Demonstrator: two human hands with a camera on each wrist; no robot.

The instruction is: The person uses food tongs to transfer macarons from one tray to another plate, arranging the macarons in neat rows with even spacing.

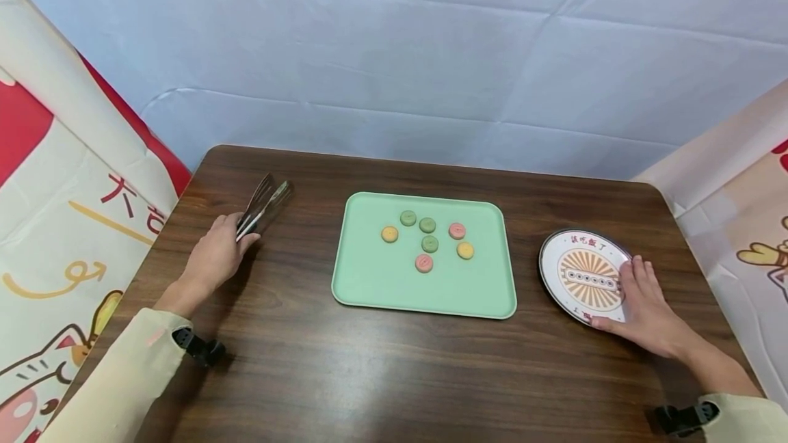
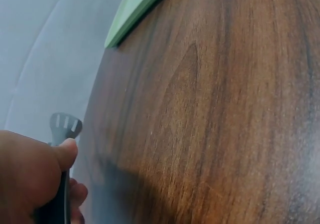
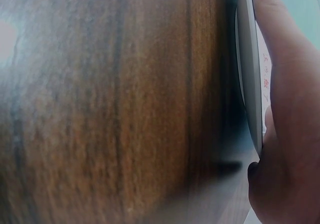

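My left hand (image 1: 215, 251) grips a pair of metal tongs (image 1: 266, 205) by the handle end at the table's left side. Their two arms stand apart and point away from me; a slotted tip shows beyond the thumb in the left wrist view. At the right, my right hand (image 1: 649, 310) holds the rim of a round white plate (image 1: 569, 275) with an orange ray pattern and red lettering. Its thumb lies over the near rim and the fingers along the right side. In the right wrist view a fingertip (image 3: 253, 171) curls at the plate's edge.
Between the hands lies a light green tray (image 1: 382, 289) with several small round cookies: three green (image 1: 429, 244), two yellow (image 1: 390, 234) and two pink (image 1: 424, 263). Everything is on a dark wood table (image 1: 295, 354). Pale cloth (image 1: 394, 53) hangs behind, printed cloths at both sides.
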